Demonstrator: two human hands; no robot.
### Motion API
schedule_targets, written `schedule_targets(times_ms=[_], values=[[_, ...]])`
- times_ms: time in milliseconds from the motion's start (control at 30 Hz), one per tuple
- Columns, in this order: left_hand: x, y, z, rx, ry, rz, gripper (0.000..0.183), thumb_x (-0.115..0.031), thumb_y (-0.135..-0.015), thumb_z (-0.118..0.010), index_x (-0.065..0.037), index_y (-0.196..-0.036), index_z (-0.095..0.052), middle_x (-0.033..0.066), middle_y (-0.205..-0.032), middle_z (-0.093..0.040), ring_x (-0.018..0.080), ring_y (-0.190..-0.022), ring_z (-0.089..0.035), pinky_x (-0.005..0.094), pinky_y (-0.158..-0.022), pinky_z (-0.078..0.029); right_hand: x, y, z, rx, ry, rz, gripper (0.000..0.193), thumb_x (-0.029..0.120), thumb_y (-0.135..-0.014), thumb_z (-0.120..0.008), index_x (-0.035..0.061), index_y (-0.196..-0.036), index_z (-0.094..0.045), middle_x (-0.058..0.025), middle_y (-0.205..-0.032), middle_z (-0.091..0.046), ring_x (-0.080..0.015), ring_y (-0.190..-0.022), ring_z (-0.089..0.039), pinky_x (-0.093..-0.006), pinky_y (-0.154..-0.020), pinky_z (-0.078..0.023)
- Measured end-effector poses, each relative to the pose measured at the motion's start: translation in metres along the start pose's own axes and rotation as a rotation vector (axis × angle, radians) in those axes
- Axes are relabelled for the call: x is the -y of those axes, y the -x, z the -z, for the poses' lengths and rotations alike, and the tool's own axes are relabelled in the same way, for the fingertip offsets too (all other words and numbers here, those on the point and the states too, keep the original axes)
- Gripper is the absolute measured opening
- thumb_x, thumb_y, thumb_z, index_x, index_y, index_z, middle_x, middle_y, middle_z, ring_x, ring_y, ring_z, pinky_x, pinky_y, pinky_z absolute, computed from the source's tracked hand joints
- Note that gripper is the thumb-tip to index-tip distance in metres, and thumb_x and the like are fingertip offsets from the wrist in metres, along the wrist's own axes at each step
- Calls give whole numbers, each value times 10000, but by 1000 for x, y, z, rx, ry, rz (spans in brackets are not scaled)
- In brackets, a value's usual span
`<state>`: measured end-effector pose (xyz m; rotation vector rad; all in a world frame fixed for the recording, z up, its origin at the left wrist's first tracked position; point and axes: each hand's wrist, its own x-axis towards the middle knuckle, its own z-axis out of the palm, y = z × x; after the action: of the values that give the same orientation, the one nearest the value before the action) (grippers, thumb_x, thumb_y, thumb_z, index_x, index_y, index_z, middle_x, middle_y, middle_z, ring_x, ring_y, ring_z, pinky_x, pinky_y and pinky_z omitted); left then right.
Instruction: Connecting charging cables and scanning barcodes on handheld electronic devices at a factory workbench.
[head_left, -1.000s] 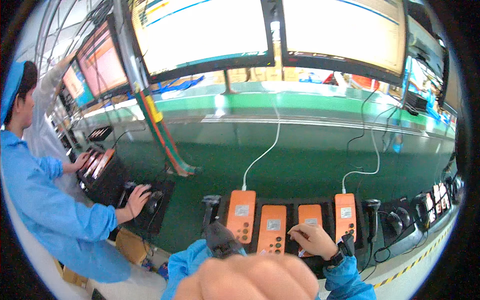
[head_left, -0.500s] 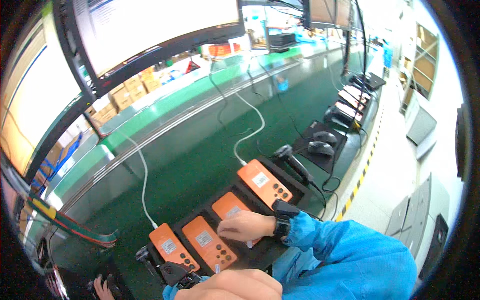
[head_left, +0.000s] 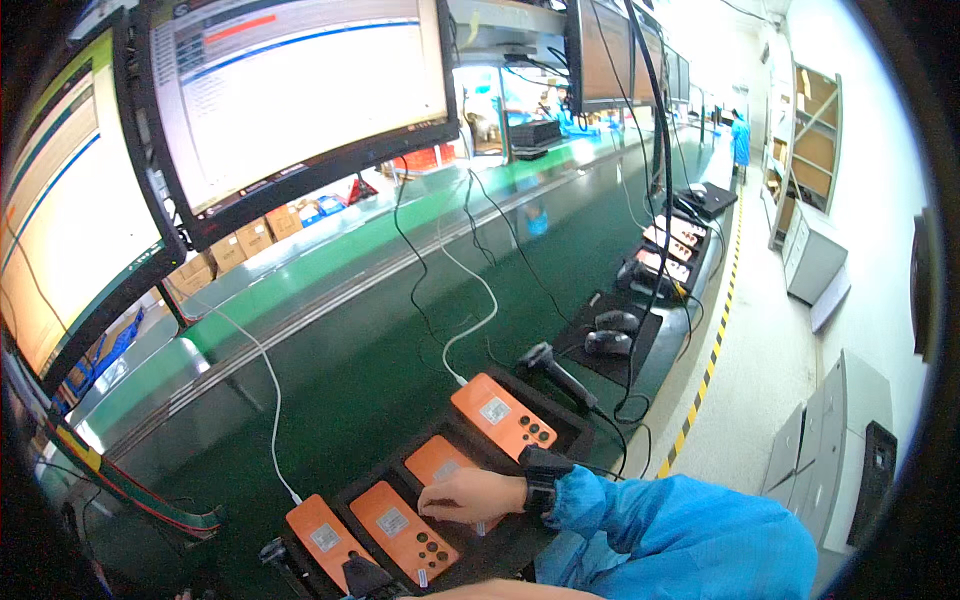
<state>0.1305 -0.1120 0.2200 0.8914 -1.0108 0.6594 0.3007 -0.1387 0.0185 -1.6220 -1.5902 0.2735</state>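
My right hand (head_left: 472, 496), below a blue sleeve and a black wristband, lies over an orange phone (head_left: 432, 455) with its fingers bent together. Whether something small sits in the fingertips is hidden. Beside it to the left is another orange phone (head_left: 405, 530) with a white label and dark camera rings. A cabled orange phone (head_left: 318, 532) lies at the far left, and one more cabled phone (head_left: 500, 418) at the right. Several of these phones rest face down in a black tray (head_left: 572, 440). Only a strip of my left hand (head_left: 515, 590) shows at the lower edge, fingers hidden.
A handheld scanner (head_left: 560, 378) lies beyond the tray, near two computer mice (head_left: 612, 332) on a black mat. Another scanner (head_left: 280, 562) is at the left. Monitors (head_left: 310, 90) stand over the green bench (head_left: 340, 370). Loose cables cross it. A person in blue (head_left: 740, 140) stands far off.
The view has tilted up, so the bench and phones sit lower in the picture. My left hand has mostly slipped below the lower edge. My right hand stays over the same phone.
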Motion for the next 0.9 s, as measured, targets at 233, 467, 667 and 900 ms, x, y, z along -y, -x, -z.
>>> schedule_targets(times_ms=[233, 467, 667, 900], values=[[-6, 16, -1, -166, 615, 449, 802, -548, -982, -363, 212, -1222, -453, 398, -1164, -542, 376, -1079, -610, 424, -927, -492, -3, -3, -1, 67, -9, -31, 233, 253, -951, -536, 41, -981, -629, -151, -857, -646, -348, -821, -621, -423, -719, -492], [8, 25, 23, 462, 913, 188, 1273, -450, -521, -935, 161, -1403, -251, 261, -1299, -524, 268, -1146, -561, 338, -916, -471, 17, -7, 5, 7, 72, -177, 199, 170, -891, -622, 14, -997, -684, -166, -809, -666, -295, -751, -668, -353, -675, -518], [-23, 19, 46, 539, 542, 76, 1246, -474, -527, -924, 162, -1390, -289, 262, -1251, -562, 273, -1069, -609, 321, -841, -498, 22, -20, 8, 59, 53, -265, 153, 102, -884, -607, -32, -936, -662, -144, -711, -671, -177, -657, -671, -288, -612, -502], [-51, 3, 48, 593, 315, 81, 1188, -519, -545, -898, 163, -1358, -364, 268, -1186, -608, 278, -955, -665, 297, -728, -523, 5, -4, -1, -14, -25, -333, 151, 129, -900, -610, 5, -938, -687, -130, -772, -686, -200, -722, -691, -302, -647, -521]])
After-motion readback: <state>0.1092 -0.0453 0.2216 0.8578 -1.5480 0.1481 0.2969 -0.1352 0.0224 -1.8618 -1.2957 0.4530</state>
